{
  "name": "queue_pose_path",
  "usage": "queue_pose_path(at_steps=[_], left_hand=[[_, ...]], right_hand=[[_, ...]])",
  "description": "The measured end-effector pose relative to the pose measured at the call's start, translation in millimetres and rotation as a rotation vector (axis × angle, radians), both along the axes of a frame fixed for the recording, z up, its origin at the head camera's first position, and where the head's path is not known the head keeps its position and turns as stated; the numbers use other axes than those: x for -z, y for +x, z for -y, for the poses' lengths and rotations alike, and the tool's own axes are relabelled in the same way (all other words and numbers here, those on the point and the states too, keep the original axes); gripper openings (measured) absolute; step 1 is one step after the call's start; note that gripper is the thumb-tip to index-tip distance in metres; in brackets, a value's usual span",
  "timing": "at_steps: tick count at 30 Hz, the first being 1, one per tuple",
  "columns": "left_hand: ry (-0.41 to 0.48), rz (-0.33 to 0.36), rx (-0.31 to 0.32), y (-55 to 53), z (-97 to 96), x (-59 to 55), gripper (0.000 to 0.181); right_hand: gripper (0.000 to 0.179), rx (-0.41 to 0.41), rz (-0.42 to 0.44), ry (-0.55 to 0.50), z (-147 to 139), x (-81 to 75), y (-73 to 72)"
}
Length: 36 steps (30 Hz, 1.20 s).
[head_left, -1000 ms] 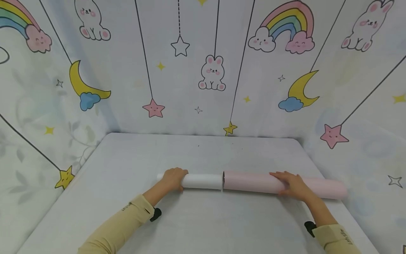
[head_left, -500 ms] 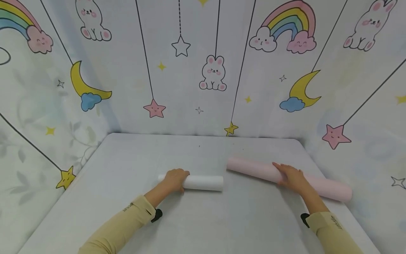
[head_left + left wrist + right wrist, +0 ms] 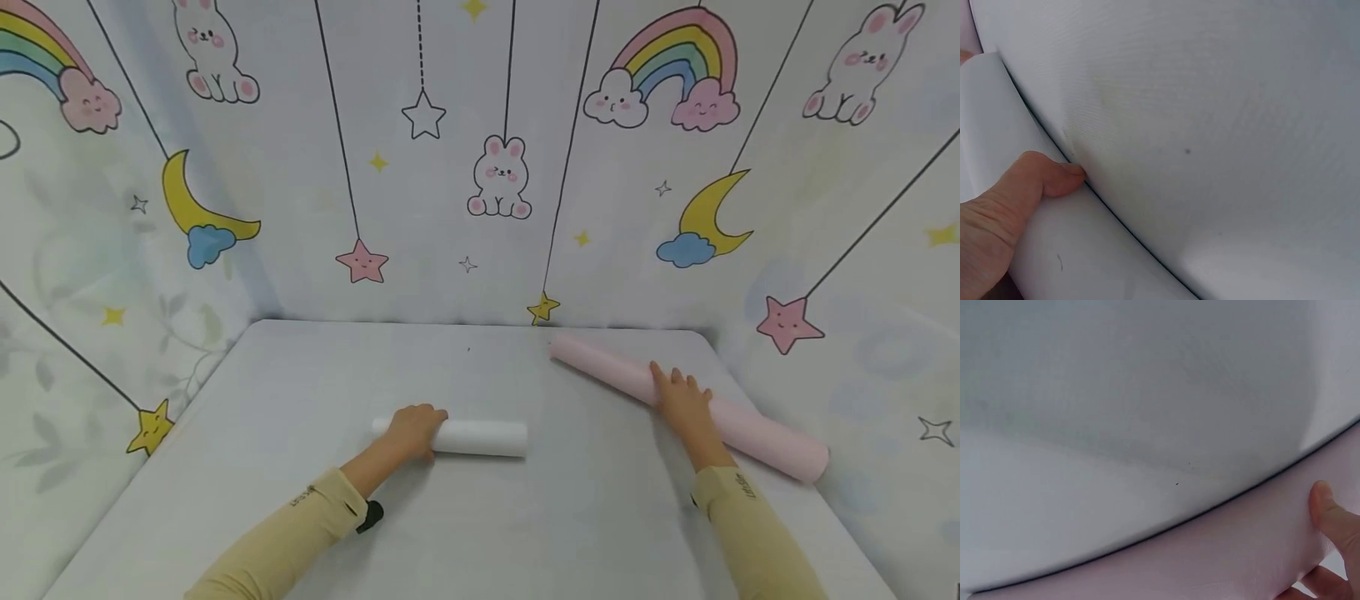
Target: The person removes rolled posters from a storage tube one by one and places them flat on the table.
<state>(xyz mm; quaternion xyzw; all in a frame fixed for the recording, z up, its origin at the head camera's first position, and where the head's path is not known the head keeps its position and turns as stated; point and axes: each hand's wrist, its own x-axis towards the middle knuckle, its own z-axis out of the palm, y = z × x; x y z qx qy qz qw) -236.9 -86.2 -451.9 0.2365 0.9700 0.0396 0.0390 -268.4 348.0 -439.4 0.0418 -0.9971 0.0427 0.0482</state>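
Observation:
A white roll lies crosswise near the middle of the white table. My left hand grips it from above near its left end, the thumb pressed along its side in the left wrist view. To the right, a longer and thicker pink roll lies slanted, its far end up toward the back edge and its near end at the table's right edge. Around the middle of this pink roll my right hand holds on, with thumb and fingers on opposite sides in the right wrist view. The two rolls are apart.
The white table meets a patterned cloth backdrop at its back and on both sides. Small dark specks mark the tabletop. A black band shows at the left sleeve cuff.
The pink roll's left end has swung toward the back, away from the white roll's end, turning with my right hand. My left hand and the white roll have stayed in place.

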Motion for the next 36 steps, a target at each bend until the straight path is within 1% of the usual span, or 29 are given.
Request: queue_pose_path(at_steps=[5, 10, 13, 18, 23, 25, 31, 33, 36], left_hand=[[0.006, -0.002, 0.006, -0.7, 0.9, 1.2, 0.057], [0.008, -0.001, 0.01, 1.2, 0.2, 1.8, 0.057], [0.007, -0.001, 0.014, 2.9, -0.5, 1.3, 0.057], [0.009, -0.026, 0.015, 3.2, -0.1, 1.1, 0.057], [0.012, -0.027, 0.01, 1.3, 1.7, 2.4, 0.057], [0.01, -0.022, 0.009, 0.3, 1.4, 2.9, 0.057], [0.017, -0.015, 0.014, -0.7, 0.9, 1.6, 0.057], [0.021, -0.015, 0.007, -0.6, 0.3, 1.3, 0.057], [0.01, -0.006, 0.008, -0.2, -1.4, 3.9, 0.057]], right_hand=[[0.047, 0.047, 0.013, 0.009, 2.3, -2.7, -6.0], [0.049, 0.091, -0.005, 0.004, 1.2, -1.5, -5.9], [0.047, 0.096, -0.033, 0.007, 0.7, -1.9, -5.3], [0.044, 0.103, -0.066, 0.012, 3.1, -3.7, -8.4], [0.051, 0.133, -0.041, 0.066, 1.5, 1.2, -13.0], [0.054, 0.14, -0.026, 0.069, -1.5, 3.1, -14.8], [0.058, 0.143, 0.0, 0.024, -5.3, -0.1, -18.7], [0.056, 0.141, -0.003, 0.009, -5.6, -1.7, -18.4], [0.053, 0.141, -0.014, -0.001, -8.3, -1.0, -15.5]])
